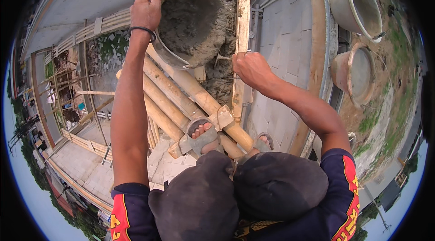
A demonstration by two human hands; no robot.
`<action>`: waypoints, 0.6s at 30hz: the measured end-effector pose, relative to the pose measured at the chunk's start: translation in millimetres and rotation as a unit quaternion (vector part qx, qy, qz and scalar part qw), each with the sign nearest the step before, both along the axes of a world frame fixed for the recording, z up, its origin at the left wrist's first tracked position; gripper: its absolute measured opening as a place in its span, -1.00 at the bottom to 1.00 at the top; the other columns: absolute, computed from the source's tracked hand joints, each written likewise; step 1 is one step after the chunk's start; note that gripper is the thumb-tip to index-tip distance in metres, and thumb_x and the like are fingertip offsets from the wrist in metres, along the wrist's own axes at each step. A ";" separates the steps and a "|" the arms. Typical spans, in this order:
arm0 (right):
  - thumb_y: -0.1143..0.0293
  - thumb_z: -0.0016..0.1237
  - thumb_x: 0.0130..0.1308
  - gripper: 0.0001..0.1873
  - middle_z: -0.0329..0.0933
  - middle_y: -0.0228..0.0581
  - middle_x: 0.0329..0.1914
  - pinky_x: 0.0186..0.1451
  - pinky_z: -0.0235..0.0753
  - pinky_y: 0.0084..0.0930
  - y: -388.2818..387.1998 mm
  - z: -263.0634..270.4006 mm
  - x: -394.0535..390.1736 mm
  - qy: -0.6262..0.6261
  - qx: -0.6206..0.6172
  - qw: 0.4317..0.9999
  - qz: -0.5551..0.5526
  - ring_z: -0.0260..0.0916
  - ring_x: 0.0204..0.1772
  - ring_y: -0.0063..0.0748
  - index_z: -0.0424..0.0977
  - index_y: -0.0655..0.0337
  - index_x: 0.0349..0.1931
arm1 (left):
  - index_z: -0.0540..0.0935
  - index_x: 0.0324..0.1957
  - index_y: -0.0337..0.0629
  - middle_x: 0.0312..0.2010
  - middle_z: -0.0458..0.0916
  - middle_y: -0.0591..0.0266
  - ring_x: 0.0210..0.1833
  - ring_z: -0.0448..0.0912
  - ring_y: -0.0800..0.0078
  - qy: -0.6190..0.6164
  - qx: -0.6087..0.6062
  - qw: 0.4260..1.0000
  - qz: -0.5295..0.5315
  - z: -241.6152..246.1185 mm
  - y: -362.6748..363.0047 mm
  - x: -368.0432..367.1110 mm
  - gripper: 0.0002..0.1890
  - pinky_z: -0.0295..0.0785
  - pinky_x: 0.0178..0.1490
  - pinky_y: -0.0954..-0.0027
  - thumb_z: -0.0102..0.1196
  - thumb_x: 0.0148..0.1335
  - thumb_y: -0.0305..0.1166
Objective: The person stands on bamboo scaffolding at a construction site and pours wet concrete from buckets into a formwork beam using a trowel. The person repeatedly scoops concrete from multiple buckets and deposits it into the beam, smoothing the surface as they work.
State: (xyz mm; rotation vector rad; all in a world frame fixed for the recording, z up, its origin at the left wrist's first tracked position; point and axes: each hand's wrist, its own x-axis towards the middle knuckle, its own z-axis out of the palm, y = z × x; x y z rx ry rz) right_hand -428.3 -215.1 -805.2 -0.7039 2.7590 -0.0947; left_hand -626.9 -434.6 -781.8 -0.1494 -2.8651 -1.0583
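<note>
My left hand [148, 9] grips the rim of a bucket [171, 55], which is tilted on its side with its mouth towards the formwork. Wet concrete [190, 23] coats the inside and spills over the lower lip. My right hand [253, 71] is closed around the handle of what looks like a trowel [222, 58]; its shank shows, while the blade is hidden by concrete. More wet concrete [221, 88] fills the narrow channel beside the bucket. A timber formwork board [243, 20] runs along the channel's right side, just by my right hand.
My sandalled feet [204, 135] rest on bamboo poles [166, 94] with wooden blocks [221, 118] across them. Two more buckets, one pale [340, 8] and one reddish [340, 71], stand at the right ledge. A block wall [282, 54] drops away right; bamboo scaffolding [90, 88] stands lower left.
</note>
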 end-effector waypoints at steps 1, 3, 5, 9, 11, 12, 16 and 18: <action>0.48 -0.09 0.11 -0.91 0.50 -0.10 -0.51 -0.47 0.50 -0.33 6.5 -2.8 -2.2 0.024 -0.026 0.999 0.005 0.57 -0.43 -0.17 0.46 0.29 -0.42 | 0.66 -0.24 -0.26 -0.60 0.50 -0.10 -0.45 0.51 0.09 0.008 -0.002 1.000 -0.009 -0.2 1.0 -0.2 -0.45 0.42 -0.20 0.20 -0.03 0.27 0.11; 0.48 -0.09 0.11 -0.91 0.51 -0.11 -0.52 -0.47 0.51 -0.32 23.2 -1.2 -1.9 -0.019 -0.005 1.000 0.002 0.57 -0.44 -0.19 0.47 0.28 -0.43 | 0.66 -0.22 -0.25 -0.59 0.51 -0.11 -0.44 0.52 0.09 0.011 0.005 1.000 -0.004 0.6 2.1 0.4 -0.45 0.42 -0.19 0.20 -0.04 0.28 0.11; 0.46 -0.01 0.04 -0.91 0.52 -0.21 -0.58 -0.45 0.51 -0.39 32.5 4.6 6.1 0.048 -0.010 0.999 -0.021 0.57 -0.42 -0.28 0.55 0.18 -0.58 | 0.66 -0.21 -0.25 -0.58 0.52 -0.12 -0.43 0.53 0.07 0.003 0.005 1.000 0.001 3.3 1.0 2.6 -0.46 0.42 -0.18 0.19 -0.04 0.28 0.11; 0.44 0.00 0.03 -0.86 0.53 -0.27 -0.63 -0.43 0.51 -0.39 15.2 -7.4 6.5 0.014 -0.012 0.999 0.043 0.58 -0.42 -0.31 0.59 0.10 -0.64 | 0.65 -0.24 -0.28 -0.57 0.52 -0.12 -0.44 0.51 0.06 -0.017 -0.006 1.000 0.002 6.6 3.7 7.4 -0.44 0.42 -0.20 0.17 -0.05 0.28 0.11; 0.43 0.00 0.03 -0.86 0.54 -0.27 -0.63 -0.43 0.51 -0.36 8.4 -23.3 0.5 0.011 -0.008 0.999 0.041 0.57 -0.43 -0.29 0.60 0.10 -0.64 | 0.64 -0.27 -0.31 -0.58 0.51 -0.12 -0.46 0.49 0.07 0.000 0.002 1.000 -0.003 5.3 7.1 10.2 -0.43 0.41 -0.22 0.17 -0.05 0.29 0.11; 0.43 0.00 0.03 -0.86 0.54 -0.27 -0.62 -0.42 0.51 -0.35 10.1 -25.4 -0.7 -0.015 0.015 0.999 0.034 0.57 -0.43 -0.28 0.60 0.10 -0.64 | 0.64 -0.28 -0.31 -0.59 0.50 -0.12 -0.46 0.48 0.07 0.005 0.006 1.000 -0.009 4.2 8.1 12.0 -0.43 0.41 -0.23 0.17 -0.05 0.29 0.11; 0.40 -0.02 0.10 -0.86 0.56 -0.13 -0.47 -0.36 0.50 -0.25 57.4 20.5 29.5 -0.028 -0.042 0.995 -0.080 0.56 -0.40 -0.11 0.56 0.17 -0.33 | 0.64 -0.28 -0.31 -0.60 0.50 -0.11 -0.48 0.48 0.09 0.022 0.018 1.000 -0.009 1.3 2.9 19.5 -0.44 0.41 -0.25 0.19 -0.05 0.30 0.09; 0.33 -0.04 0.21 -0.74 0.56 -0.08 -0.37 -0.31 0.51 -0.20 85.2 54.7 35.8 -0.038 -0.055 0.990 -0.123 0.55 -0.36 -0.05 0.52 0.17 -0.11 | 0.65 -0.28 -0.30 -0.62 0.49 -0.10 -0.49 0.50 0.12 0.014 0.015 1.000 -0.017 2.1 0.1 24.4 -0.46 0.41 -0.27 0.20 -0.06 0.31 0.08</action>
